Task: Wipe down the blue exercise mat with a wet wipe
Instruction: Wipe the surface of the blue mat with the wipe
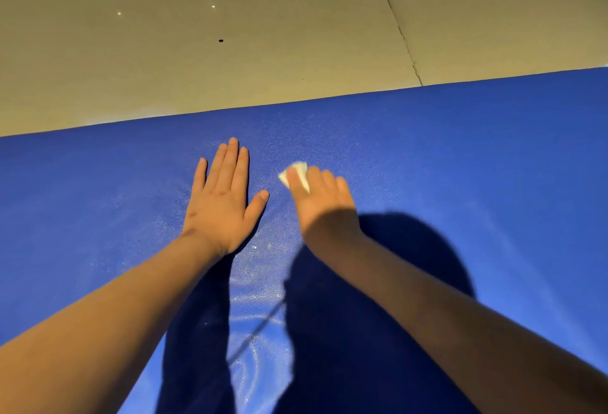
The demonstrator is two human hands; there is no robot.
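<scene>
Head view. One blue mat (460,157) fills the lower part of the frame and lies under both forearms; its far edge runs just beyond the fingertips, with pale floor (197,51) past it. Two hands are in view, both resting on the mat.

The left hand (223,203) lies flat, palm down, fingers straight and close together, thumb spread to the side, holding nothing. Judged purpose: it bears weight and pins the mat so the sheet does not creep under the rubbing.

The right hand (324,203) sits just beside the left, apart from it, and presses one white wipe (296,176) against the mat. The fingers lie over the wipe, which is folded or bunched small; only its far corner shows ahead of the fingertips. The hand is slightly blurred, so the exact grip cannot be told. Judged purpose: flat fingers spread pressure across the cloth.

Shiny curved streaks (260,331) show on the mat between the forearms, nearer the person than the hands; this is judged to be wet, wiped surface. Mat to either side of the arms appears dull, likely not yet covered.

Count: one mat, one wipe, two hands.
</scene>
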